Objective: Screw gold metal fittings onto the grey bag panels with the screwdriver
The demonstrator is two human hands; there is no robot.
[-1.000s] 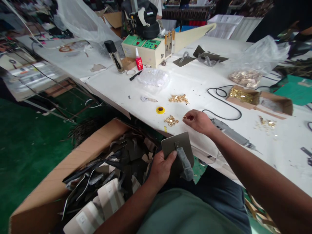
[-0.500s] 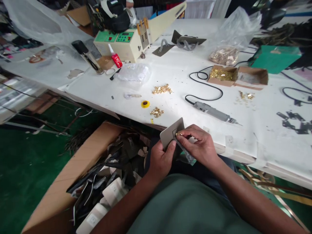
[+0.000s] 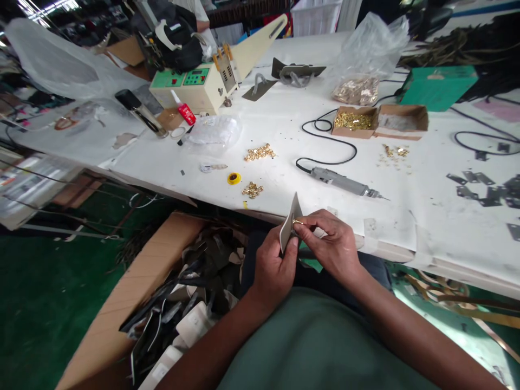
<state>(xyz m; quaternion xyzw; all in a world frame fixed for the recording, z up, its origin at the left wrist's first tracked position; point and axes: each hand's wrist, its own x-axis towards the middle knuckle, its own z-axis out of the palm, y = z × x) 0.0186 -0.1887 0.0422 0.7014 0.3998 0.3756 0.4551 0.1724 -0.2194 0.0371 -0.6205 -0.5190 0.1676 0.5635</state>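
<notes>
My left hand (image 3: 276, 265) grips a thin grey-beige panel (image 3: 287, 230) by its lower part, at the table's front edge. The panel stands nearly edge-on to the view. Thumb and forefinger of my right hand (image 3: 331, 238) pinch a small gold metal piece (image 3: 298, 222) against the panel's right-hand face. Beyond my hands lie two piles of gold pieces, a nearer one (image 3: 252, 189) and a farther one (image 3: 260, 152). A yellow round item (image 3: 234, 179) is left of the nearer pile. The grey electric screwdriver (image 3: 345, 182) rests to the right, its cable behind it.
Small cardboard boxes (image 3: 353, 131) with gold parts stand at the back right, near a green box (image 3: 441, 89). Dark metal plates (image 3: 489, 196) lie at far right. A cream machine (image 3: 211, 89) and red bottle (image 3: 186, 111) are back left. Below is a carton (image 3: 122, 292) of scraps.
The panel has turned from showing its broad face to nearly edge-on, with my left hand turning along. My right hand still pinches the gold piece. The whole view has shifted slightly.
</notes>
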